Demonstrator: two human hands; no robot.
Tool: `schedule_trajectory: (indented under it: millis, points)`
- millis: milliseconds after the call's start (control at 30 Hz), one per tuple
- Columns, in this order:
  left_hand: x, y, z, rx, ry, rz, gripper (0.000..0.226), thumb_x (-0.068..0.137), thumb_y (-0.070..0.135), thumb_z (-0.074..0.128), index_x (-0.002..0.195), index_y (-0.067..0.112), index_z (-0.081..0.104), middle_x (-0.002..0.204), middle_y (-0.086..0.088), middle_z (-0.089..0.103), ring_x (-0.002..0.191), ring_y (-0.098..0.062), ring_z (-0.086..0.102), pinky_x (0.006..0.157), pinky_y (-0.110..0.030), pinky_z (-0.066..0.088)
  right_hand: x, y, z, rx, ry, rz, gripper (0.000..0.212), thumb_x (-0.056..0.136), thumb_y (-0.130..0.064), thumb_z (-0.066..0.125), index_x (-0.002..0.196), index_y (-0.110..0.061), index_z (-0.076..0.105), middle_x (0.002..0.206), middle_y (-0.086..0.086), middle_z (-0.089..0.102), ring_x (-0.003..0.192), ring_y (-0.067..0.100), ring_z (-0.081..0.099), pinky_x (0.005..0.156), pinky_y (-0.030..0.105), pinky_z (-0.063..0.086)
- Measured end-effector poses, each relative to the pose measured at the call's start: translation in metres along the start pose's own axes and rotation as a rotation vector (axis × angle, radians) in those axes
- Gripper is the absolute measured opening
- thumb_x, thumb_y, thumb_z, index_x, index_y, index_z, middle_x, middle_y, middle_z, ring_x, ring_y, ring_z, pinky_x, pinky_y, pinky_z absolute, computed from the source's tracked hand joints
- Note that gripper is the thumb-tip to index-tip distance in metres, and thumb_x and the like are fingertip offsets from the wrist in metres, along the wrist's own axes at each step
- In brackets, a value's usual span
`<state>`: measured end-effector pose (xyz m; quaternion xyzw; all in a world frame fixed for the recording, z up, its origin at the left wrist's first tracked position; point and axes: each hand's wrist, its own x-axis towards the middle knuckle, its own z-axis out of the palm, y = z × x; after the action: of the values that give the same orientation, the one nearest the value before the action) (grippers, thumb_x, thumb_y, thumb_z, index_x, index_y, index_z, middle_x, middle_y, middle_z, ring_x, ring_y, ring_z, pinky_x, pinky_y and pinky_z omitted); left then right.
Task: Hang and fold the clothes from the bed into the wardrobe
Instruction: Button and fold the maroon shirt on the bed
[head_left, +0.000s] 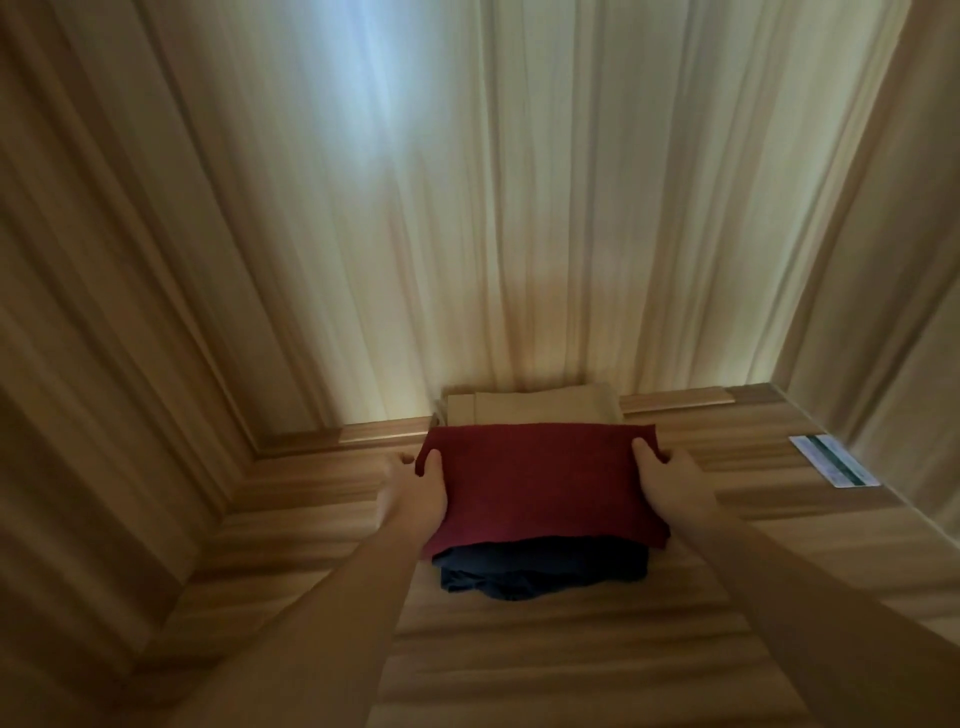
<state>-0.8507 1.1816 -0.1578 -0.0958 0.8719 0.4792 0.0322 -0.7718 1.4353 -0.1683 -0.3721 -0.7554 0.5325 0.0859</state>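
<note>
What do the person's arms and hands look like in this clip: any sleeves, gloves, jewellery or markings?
Both forearms are bare right to the bottom edge of the frame, so no sleeve shows. The left hand and the right hand wear no gloves. No watch, bracelet or ring is visible, and no markings can be made out, though the picture is dim and somewhat blurred, so small details could be missed.

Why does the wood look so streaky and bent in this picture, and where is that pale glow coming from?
Head view: the streaks on the wooden wardrobe back panel look like motion blur; the wide lens bows the side walls outward; a pale bluish glare sits at upper left, its source unseen; the folded dark red garment, gripped by the left hand and the right hand, is somewhat sharper; the dark navy garment beneath lies in shadow.
</note>
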Motion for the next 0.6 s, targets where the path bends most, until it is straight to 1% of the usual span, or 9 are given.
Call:
schedule_trajectory:
  millis: [67,100,200,267,333,367,433,500,600]
  points:
    - [-0.004,0.009,-0.007,0.141,0.007,0.133,0.052,0.093,0.054,0.044,0.133,0.021,0.042,0.120,-0.005,0.057,0.102,-0.024,0.058,0.076,-0.039,0.052,-0.011,-0.001,-0.010,-0.026,0.010,0.003,0.060,0.096,-0.055,0.041,0.126,-0.004,0.047,0.118,0.013,0.057,0.105,0.031,0.058,0.082,0.040,0.050]
    - [-0.008,0.015,-0.011,0.226,-0.003,0.197,0.055,0.090,0.056,0.043,0.135,0.024,0.042,0.126,-0.004,0.056,0.110,-0.026,0.056,0.087,-0.045,0.051,-0.018,-0.003,-0.015,-0.042,0.014,-0.009,0.058,0.095,-0.055,0.041,0.122,-0.004,0.048,0.114,0.013,0.058,0.101,0.030,0.059,0.082,0.041,0.051]
    - [-0.032,0.034,-0.022,0.436,-0.015,0.378,0.053,0.090,0.053,0.045,0.139,0.031,0.039,0.139,0.000,0.047,0.127,-0.025,0.045,0.104,-0.048,0.041,-0.044,-0.011,-0.037,-0.132,0.025,-0.113,0.045,0.096,-0.046,0.046,0.119,-0.008,0.051,0.111,0.015,0.058,0.096,0.030,0.058,0.089,0.046,0.051]
    - [-0.050,0.042,-0.025,0.556,-0.011,0.498,0.058,0.092,0.048,0.047,0.146,0.033,0.031,0.152,0.001,0.032,0.139,-0.025,0.029,0.113,-0.047,0.029,-0.067,-0.018,-0.055,-0.242,0.052,-0.199,0.047,0.096,-0.038,0.051,0.131,-0.006,0.047,0.122,0.017,0.055,0.108,0.033,0.055,0.094,0.042,0.047]
    - [-0.070,0.048,-0.029,0.566,-0.082,0.595,0.062,0.092,0.045,0.049,0.149,0.031,0.027,0.156,0.000,0.024,0.142,-0.026,0.022,0.116,-0.047,0.024,-0.094,-0.022,-0.071,-0.394,0.125,-0.261,0.058,0.093,-0.043,0.055,0.139,-0.010,0.041,0.133,0.015,0.050,0.118,0.032,0.052,0.092,0.036,0.042]
    - [-0.079,0.050,-0.031,0.534,-0.142,0.629,0.062,0.092,0.043,0.050,0.149,0.031,0.028,0.156,-0.001,0.026,0.141,-0.027,0.024,0.115,-0.047,0.026,-0.108,-0.022,-0.079,-0.458,0.154,-0.291,0.060,0.092,-0.046,0.055,0.140,-0.013,0.039,0.135,0.014,0.049,0.117,0.029,0.053,0.091,0.035,0.043]
    - [-0.102,0.052,-0.038,0.512,-0.238,0.699,0.058,0.092,0.041,0.050,0.147,0.031,0.032,0.150,0.001,0.034,0.135,-0.026,0.031,0.112,-0.046,0.031,-0.142,-0.021,-0.090,-0.576,0.192,-0.336,0.059,0.093,-0.049,0.051,0.141,-0.019,0.036,0.140,0.008,0.044,0.119,0.025,0.052,0.095,0.039,0.045]
    - [-0.130,0.048,-0.049,0.593,-0.244,0.816,0.054,0.092,0.041,0.049,0.144,0.034,0.035,0.147,0.005,0.036,0.133,-0.023,0.033,0.109,-0.043,0.032,-0.178,-0.015,-0.096,-0.687,0.248,-0.362,0.057,0.093,-0.049,0.049,0.142,-0.022,0.035,0.144,0.004,0.039,0.124,0.024,0.048,0.098,0.041,0.045]
    - [-0.172,0.034,-0.075,0.624,-0.253,0.952,0.054,0.092,0.040,0.050,0.144,0.035,0.035,0.148,0.007,0.035,0.135,-0.021,0.032,0.107,-0.041,0.030,-0.244,-0.002,-0.100,-0.780,0.324,-0.380,0.058,0.092,-0.051,0.049,0.141,-0.024,0.035,0.144,0.003,0.037,0.126,0.026,0.046,0.096,0.039,0.046]
